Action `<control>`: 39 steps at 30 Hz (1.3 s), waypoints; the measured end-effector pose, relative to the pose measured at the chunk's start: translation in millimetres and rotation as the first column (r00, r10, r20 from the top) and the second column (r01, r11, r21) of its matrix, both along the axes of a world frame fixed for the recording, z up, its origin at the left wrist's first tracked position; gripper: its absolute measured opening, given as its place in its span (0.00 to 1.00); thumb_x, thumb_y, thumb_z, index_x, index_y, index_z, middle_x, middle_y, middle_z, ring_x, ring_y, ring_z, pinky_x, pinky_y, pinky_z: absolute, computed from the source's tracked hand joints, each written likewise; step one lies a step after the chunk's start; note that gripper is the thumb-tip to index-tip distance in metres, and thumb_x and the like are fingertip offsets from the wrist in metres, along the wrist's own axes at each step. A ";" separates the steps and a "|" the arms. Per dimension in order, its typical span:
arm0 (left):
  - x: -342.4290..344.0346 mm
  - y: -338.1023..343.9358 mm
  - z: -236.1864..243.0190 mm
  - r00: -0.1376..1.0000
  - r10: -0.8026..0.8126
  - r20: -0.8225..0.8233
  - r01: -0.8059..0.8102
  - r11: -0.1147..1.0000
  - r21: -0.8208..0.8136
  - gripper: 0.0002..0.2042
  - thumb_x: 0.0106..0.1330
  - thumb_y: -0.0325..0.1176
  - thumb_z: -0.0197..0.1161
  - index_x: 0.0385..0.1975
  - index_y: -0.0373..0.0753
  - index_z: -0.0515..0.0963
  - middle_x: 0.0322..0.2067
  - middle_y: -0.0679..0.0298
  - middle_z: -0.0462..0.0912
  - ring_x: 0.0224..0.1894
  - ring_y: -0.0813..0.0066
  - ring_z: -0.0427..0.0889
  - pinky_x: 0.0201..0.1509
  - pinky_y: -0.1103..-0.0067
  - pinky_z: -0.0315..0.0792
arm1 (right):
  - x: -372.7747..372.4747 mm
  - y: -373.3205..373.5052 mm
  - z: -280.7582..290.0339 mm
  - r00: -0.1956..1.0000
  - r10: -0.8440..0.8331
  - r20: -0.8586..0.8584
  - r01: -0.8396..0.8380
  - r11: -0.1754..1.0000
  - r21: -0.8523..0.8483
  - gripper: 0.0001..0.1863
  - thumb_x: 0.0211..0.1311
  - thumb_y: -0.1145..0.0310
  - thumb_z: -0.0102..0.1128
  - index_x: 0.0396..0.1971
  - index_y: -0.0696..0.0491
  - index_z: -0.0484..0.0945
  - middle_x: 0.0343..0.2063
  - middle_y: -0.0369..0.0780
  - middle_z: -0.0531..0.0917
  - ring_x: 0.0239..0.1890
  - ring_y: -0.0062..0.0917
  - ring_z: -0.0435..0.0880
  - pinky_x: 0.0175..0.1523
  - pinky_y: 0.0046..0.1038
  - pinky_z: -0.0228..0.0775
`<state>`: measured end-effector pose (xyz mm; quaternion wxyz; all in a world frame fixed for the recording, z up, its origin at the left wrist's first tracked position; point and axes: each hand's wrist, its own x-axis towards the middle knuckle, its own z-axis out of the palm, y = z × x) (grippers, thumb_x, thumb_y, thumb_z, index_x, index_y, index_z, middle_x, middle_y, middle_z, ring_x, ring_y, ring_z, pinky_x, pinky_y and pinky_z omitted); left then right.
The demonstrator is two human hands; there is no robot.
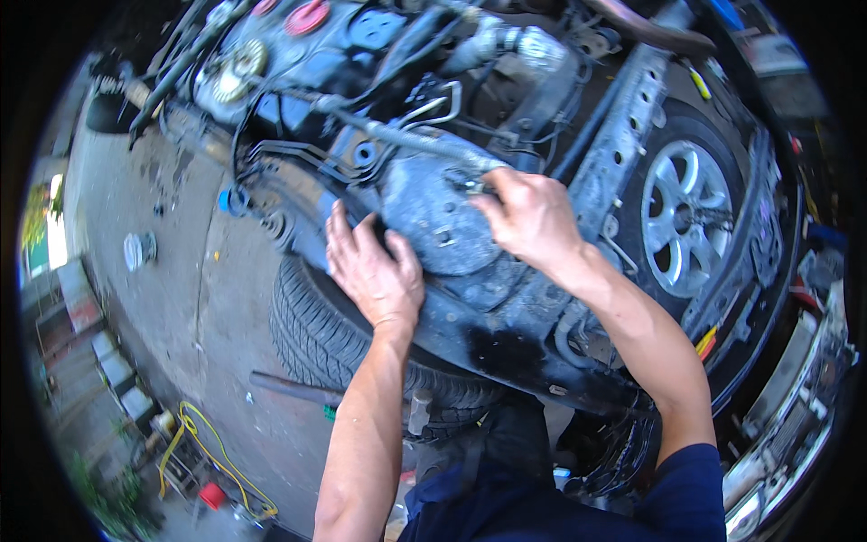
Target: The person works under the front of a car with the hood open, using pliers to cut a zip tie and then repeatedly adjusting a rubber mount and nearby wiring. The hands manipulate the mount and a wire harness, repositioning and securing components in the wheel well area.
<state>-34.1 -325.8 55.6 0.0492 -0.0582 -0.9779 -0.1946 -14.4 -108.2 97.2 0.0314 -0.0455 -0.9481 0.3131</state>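
Well, the broadest thing from where I stand is the vehicle's opened front [479,316], bare metal and pipework, with concrete ground [199,271] off to its left. Below its near edge bulges a treaded tyre [312,330], and over on the right a silver-spoked wheel [673,230] shows beyond a hole-punched rail [623,154]. Between the person's two hands sits a dusty round-topped housing [420,217], right in the middle of the work. Across its far side runs a grey hose [397,134]. The left hand [375,271] lies palm down, fingers spread, on the bodywork just left of that housing, gripping nothing. The right hand [533,217] hangs above the housing, fingers curled by the hose's end; whether they pinch the small metal piece [474,187] there, I can't tell. Smaller-looking, up top, is a red cap [307,17].
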 end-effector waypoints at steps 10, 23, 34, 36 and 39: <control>-4.0 -11.2 -10.6 0.992 -0.117 -0.048 0.116 0.993 -0.035 0.21 0.73 0.42 0.54 0.55 0.32 0.81 0.75 0.44 0.65 0.76 0.43 0.63 0.77 0.55 0.58 | 114.5 182.4 18.1 0.866 -0.500 0.008 0.495 0.856 -0.151 0.17 0.75 0.58 0.61 0.49 0.57 0.88 0.35 0.45 0.90 0.41 0.34 0.91 0.50 0.35 0.82; -19.2 -34.2 -25.7 0.978 -0.208 -0.014 0.209 0.978 0.030 0.24 0.78 0.43 0.52 0.56 0.27 0.81 0.76 0.44 0.63 0.76 0.48 0.64 0.78 0.62 0.58 | 280.4 169.7 -152.7 0.585 -0.267 0.766 0.777 0.454 -0.435 0.21 0.74 0.57 0.61 0.45 0.63 0.87 0.37 0.46 0.90 0.42 0.35 0.89 0.49 0.39 0.80; -28.5 -50.7 -25.6 0.974 -0.217 0.063 0.215 0.976 0.046 0.25 0.80 0.44 0.50 0.57 0.25 0.79 0.77 0.42 0.61 0.76 0.48 0.64 0.78 0.61 0.58 | 264.5 165.2 -186.7 0.639 0.194 0.744 0.732 0.143 -0.666 0.17 0.79 0.60 0.59 0.52 0.57 0.85 0.39 0.38 0.88 0.42 0.27 0.87 0.47 0.35 0.78; -27.8 -50.0 -23.8 0.974 -0.211 0.078 0.206 0.976 0.063 0.24 0.80 0.44 0.50 0.57 0.25 0.78 0.77 0.42 0.60 0.76 0.48 0.64 0.78 0.61 0.58 | 263.4 165.8 -191.5 0.635 0.215 0.742 0.734 0.128 -0.666 0.15 0.79 0.60 0.59 0.50 0.56 0.86 0.36 0.37 0.88 0.39 0.25 0.86 0.45 0.32 0.77; -25.6 -48.2 -21.8 0.971 -0.221 0.093 0.215 0.974 0.070 0.24 0.80 0.42 0.49 0.57 0.25 0.78 0.77 0.41 0.60 0.76 0.48 0.63 0.78 0.61 0.57 | 263.9 166.5 -194.7 0.639 0.222 0.737 0.741 0.082 -0.667 0.13 0.78 0.61 0.61 0.46 0.56 0.86 0.34 0.36 0.86 0.37 0.23 0.84 0.42 0.30 0.76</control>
